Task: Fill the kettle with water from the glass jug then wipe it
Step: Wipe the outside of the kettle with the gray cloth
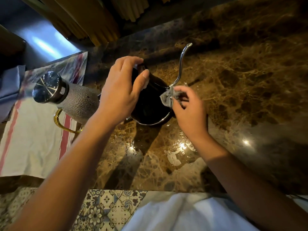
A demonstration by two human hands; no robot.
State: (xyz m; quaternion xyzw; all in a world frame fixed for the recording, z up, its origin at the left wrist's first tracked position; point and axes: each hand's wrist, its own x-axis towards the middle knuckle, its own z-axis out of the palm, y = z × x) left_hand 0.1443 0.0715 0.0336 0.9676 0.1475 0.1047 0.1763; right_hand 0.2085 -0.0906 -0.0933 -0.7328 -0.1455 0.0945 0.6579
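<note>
So the black kettle sits mid-counter on the brown marble countertop, its thin gooseneck spout curving up toward the far side, and the left hand is clamped over its top and handle from the left. The right hand has a small grey cloth pinched in its fingers, pressed against the kettle's right side near the spout base. The glass jug with the steel lid stands just left, on a red-striped towel, with wet patches on the near counter
</note>
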